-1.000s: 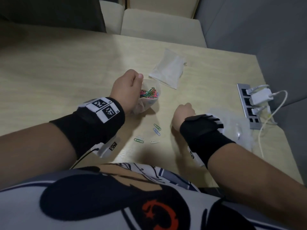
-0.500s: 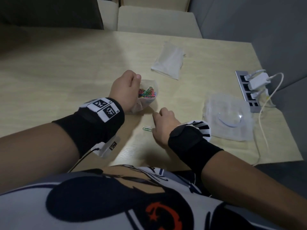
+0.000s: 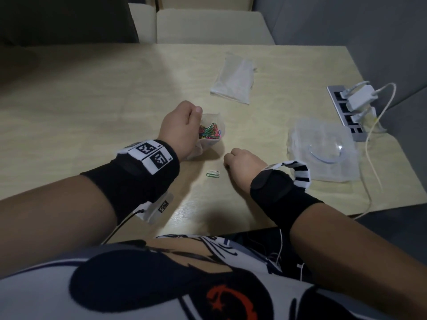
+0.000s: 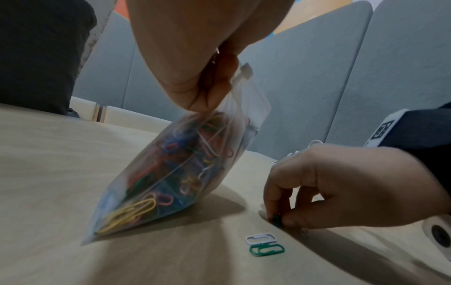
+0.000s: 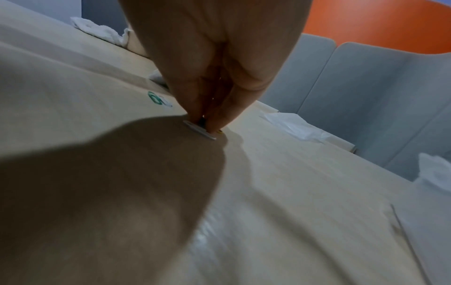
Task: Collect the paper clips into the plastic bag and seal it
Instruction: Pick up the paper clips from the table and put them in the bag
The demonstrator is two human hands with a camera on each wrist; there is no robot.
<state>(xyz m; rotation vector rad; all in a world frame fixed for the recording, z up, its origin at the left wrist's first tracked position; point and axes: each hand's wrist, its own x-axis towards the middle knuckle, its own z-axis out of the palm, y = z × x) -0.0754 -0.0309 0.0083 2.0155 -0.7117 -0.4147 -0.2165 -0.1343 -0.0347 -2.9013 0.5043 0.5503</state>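
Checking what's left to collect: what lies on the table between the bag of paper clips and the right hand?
Two loose clips, a white paper clip touching a green paper clip, lie between the plastic bag and right hand, nearer the hand; the left wrist view shows it best.

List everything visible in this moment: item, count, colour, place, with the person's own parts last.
plastic bag: one, clear, full of mixed-colour clips, base on table
loose paper clips: two, white and green, side by side between the hands
pinched clips: count unclear, at right fingertips
empty bags: two, clear, far centre and right
power strip: one, grey, right edge
table: one, light wood
left hand: holds bag top
right hand: pinching clips
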